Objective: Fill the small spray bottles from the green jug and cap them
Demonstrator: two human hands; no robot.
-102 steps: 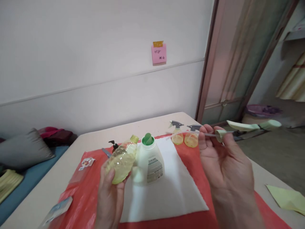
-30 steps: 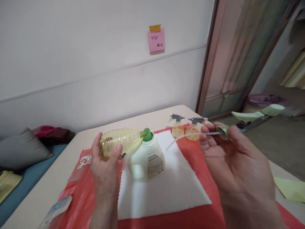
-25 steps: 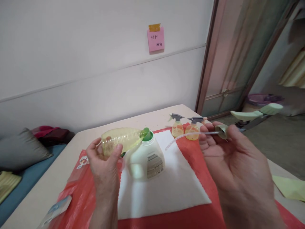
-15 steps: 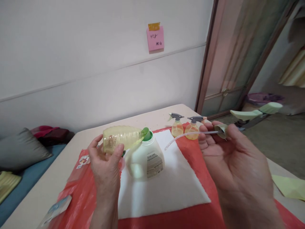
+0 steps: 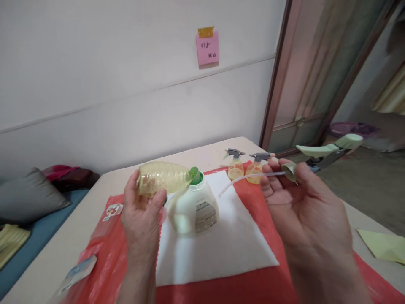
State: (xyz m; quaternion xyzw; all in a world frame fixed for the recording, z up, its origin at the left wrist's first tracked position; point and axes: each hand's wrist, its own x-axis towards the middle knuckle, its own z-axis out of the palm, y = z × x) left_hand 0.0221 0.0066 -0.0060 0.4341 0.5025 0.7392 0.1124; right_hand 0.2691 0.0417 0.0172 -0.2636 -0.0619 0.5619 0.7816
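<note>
My left hand (image 5: 142,211) is closed around a clear yellow ribbed bottle (image 5: 164,179), tipped nearly level with its neck to the right. The bottle's neck lies at a green funnel-like piece (image 5: 194,174) in the mouth of a white jug (image 5: 193,207) with a grey label. My right hand (image 5: 306,202) grips a spray trigger head (image 5: 325,152) by its pale collar. Its clear dip tube (image 5: 243,177) points left and curves down toward the jug, apart from it. The jug stands upright on a white cloth (image 5: 228,257).
Two small yellow spray bottles (image 5: 236,169) with grey heads stand behind the cloth. Red plastic sheeting (image 5: 104,240) covers part of the table (image 5: 126,181). A yellow paper (image 5: 382,246) lies at right. A pink note (image 5: 207,48) is taped to the wall.
The spray trigger head and my right hand have shifted slightly left. The bottle in my left hand is still tipped at the jug's mouth, its base a little higher.
</note>
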